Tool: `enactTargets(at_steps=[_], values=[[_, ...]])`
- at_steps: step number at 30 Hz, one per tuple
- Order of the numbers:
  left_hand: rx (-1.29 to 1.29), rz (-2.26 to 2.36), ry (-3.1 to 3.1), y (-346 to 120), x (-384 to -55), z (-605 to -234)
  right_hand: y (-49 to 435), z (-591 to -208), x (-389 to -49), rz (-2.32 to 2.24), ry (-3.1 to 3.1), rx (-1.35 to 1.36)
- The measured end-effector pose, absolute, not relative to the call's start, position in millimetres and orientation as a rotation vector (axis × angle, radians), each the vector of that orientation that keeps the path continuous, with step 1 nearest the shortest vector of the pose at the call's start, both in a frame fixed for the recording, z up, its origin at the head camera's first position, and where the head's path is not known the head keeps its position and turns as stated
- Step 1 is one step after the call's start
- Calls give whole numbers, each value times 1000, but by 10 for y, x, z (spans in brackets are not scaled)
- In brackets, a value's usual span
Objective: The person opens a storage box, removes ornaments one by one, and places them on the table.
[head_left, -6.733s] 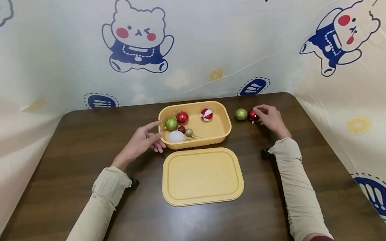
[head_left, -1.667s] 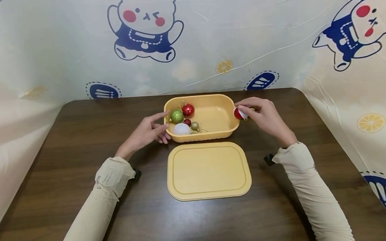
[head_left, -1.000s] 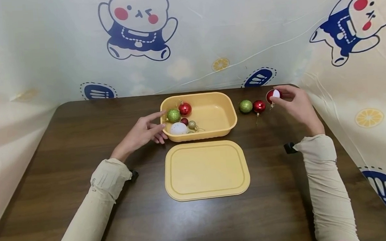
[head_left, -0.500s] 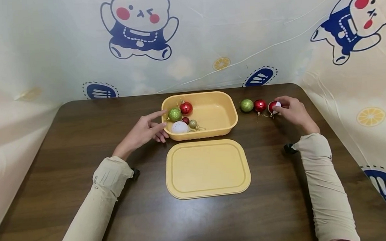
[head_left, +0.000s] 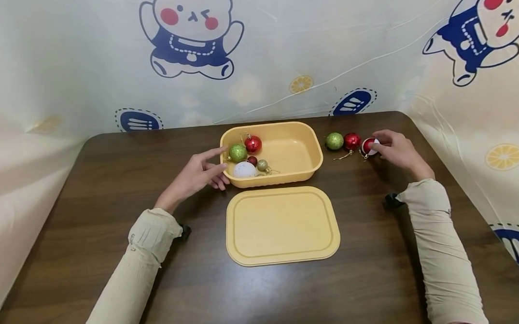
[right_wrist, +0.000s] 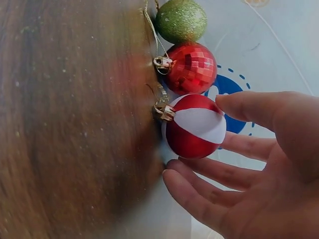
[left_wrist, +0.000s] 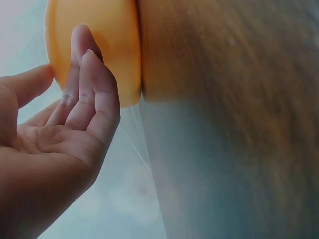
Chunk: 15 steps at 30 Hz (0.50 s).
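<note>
At the far right of the worktop point(head_left: 195, 295), outside the yellow box point(head_left: 277, 179) and last in a short row, lies the red-and-white ball point(right_wrist: 194, 130) that my right hand point(head_left: 398, 151) holds. My thumb sits against one side of it, while my other fingers curl loosely round the back and underside; it looks a light hold, with no squeeze that I can see. Just beside it lies the faceted red ball point(right_wrist: 190, 68), then the glittery green ball point(right_wrist: 182, 21); whether the first two touch I cannot quite tell.

I judge the red-and-white ball to be very light, probably a hollow shell, stiff but apt to dent or crack if I pressed hard. Its skin looks smooth, so it could slip or roll away from one fingertip; better to take it across its widest part, thumb opposite fingers. The gold cap point(right_wrist: 166, 112), turned towards me, looks like a poor handle, as it might pull loose, and the thin thread there could snag on its neighbour's.

My left hand point(head_left: 196, 172) has its fingers apart, forefinger and thumb at the box's left rim without gripping it. The box seems light and rigid, so I'd reckon that rim a good place to steady it.
</note>
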State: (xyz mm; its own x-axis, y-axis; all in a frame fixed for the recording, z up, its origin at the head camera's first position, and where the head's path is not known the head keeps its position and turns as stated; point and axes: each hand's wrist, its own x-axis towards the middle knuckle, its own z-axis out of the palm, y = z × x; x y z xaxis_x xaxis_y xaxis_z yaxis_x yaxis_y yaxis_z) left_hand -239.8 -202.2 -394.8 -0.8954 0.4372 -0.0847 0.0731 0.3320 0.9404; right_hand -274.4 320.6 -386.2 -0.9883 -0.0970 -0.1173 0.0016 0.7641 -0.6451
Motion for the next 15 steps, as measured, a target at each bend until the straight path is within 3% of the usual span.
enactTargets(at_steps=[15], values=[[437, 1584, 2275, -2019, -2403, -3955, 3209, -3713, -2690, -924, 2898, -86]])
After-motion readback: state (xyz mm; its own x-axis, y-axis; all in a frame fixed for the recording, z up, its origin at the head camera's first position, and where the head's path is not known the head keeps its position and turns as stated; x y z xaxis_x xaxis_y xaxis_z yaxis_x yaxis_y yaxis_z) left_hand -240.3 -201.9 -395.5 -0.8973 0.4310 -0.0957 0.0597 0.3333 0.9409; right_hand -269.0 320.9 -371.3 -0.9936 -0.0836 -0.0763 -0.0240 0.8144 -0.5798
